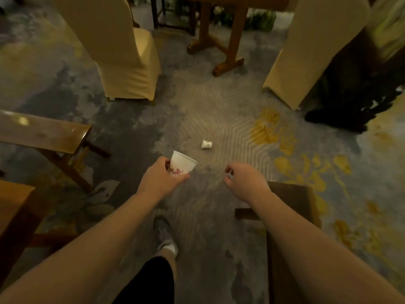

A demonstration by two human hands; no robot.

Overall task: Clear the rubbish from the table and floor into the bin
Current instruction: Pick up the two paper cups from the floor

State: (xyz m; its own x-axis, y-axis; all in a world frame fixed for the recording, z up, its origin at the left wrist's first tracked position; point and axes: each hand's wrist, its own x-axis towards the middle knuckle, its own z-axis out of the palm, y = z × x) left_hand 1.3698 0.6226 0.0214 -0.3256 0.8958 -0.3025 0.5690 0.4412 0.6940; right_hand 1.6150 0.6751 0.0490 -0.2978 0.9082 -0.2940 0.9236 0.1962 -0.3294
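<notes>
My left hand (161, 177) holds a white paper cup (182, 165) with a red flower print, tilted with its mouth up and to the right. A small crumpled white piece of rubbish (206, 144) lies on the patterned carpet a little beyond both hands. My right hand (245, 179) hovers empty to the right of the cup, fingers loosely curled and apart. No bin is in view.
Two chairs with beige covers stand ahead, one on the left (122, 51) and one on the right (311, 47), with a wooden table base (223, 40) between them. Wooden tables flank me: left (43, 132), near right (291, 207). A dark shape (350, 102) sits at the right. My shoe (164, 235) is below.
</notes>
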